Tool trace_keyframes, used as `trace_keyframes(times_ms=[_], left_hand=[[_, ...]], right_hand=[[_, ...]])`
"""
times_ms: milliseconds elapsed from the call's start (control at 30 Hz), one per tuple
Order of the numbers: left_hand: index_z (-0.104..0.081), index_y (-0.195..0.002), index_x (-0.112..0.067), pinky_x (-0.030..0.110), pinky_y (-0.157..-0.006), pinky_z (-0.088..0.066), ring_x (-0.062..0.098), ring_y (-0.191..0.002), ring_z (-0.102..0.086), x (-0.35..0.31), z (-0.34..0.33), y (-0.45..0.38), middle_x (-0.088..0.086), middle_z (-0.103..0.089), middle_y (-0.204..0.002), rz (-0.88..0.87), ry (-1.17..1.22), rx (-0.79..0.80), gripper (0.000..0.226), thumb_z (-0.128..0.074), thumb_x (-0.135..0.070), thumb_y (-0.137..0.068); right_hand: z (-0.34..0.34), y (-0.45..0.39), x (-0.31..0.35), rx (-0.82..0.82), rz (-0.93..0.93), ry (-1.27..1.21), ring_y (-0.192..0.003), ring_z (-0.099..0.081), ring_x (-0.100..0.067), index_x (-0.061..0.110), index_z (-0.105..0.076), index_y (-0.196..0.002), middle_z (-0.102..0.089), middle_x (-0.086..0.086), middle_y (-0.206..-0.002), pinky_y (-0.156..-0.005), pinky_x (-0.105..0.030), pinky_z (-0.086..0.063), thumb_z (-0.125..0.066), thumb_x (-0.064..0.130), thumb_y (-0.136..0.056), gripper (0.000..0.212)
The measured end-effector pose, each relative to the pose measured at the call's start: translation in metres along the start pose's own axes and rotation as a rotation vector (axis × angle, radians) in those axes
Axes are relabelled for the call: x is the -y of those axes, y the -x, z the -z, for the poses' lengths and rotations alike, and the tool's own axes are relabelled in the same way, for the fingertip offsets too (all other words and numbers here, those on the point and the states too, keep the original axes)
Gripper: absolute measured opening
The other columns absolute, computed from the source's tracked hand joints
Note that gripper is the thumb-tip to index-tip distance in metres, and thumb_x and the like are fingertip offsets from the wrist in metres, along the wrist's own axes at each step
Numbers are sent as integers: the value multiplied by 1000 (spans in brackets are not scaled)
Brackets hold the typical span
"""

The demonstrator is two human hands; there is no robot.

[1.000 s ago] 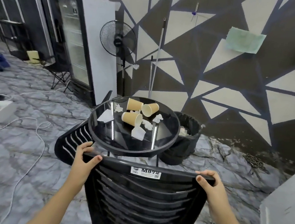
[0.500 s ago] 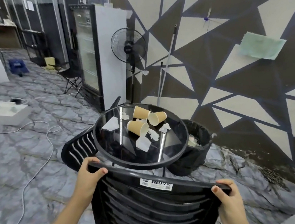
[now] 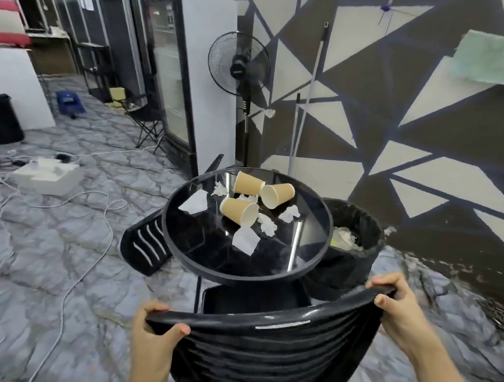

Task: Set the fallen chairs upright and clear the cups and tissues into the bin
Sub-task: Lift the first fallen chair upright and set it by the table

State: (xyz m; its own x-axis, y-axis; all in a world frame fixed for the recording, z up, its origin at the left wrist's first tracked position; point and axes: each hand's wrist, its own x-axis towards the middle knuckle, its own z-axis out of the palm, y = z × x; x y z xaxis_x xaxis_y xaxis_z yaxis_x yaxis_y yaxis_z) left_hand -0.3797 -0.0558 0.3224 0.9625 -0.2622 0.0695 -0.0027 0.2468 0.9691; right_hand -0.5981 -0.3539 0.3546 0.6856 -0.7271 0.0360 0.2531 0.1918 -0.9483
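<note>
Chair: upright, near the table, gripped at top rail by left hand and right hand, both closed on it.
Table: close ahead — could be jolted, rolling cups and tissues.
Second chair: fallen, left of table.
Bin: just right of table — could be knocked.

no legible text, labels, numbers

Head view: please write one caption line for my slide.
Both hands grip a black chair facing a cup-littered table.

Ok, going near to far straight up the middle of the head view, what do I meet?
Black plastic chair back gripped by left hand and right hand → round black glass table → three tipped tan paper cups → standing black fan.
</note>
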Motion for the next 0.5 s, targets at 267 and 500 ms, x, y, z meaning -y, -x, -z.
trace_keyframes(times_ms=[267, 500], left_hand=[[-48, -79, -21, 21, -65, -44, 19, -72, -50, 12, -39, 38, 5, -52, -78, -22, -165, 107, 52, -68, -38, -34], [-47, -82, -21, 8, -59, -46, -2, -62, -55, 27, -28, 72, 5, -50, -81, -44, -76, 96, 53, -71, -38, -38]], right_hand=[[68, 19, 3, 25, -94, 119, -66, -61, -7, 26, -63, -60, -67, 9, -71, -58, -15, -49, -43, -15, -84, 51], [80, 32, 1, 122, -168, 238, -77, -56, -17, 25, -65, -67, -58, -5, -87, -66, -22, -46, -74, -1, -64, 28]])
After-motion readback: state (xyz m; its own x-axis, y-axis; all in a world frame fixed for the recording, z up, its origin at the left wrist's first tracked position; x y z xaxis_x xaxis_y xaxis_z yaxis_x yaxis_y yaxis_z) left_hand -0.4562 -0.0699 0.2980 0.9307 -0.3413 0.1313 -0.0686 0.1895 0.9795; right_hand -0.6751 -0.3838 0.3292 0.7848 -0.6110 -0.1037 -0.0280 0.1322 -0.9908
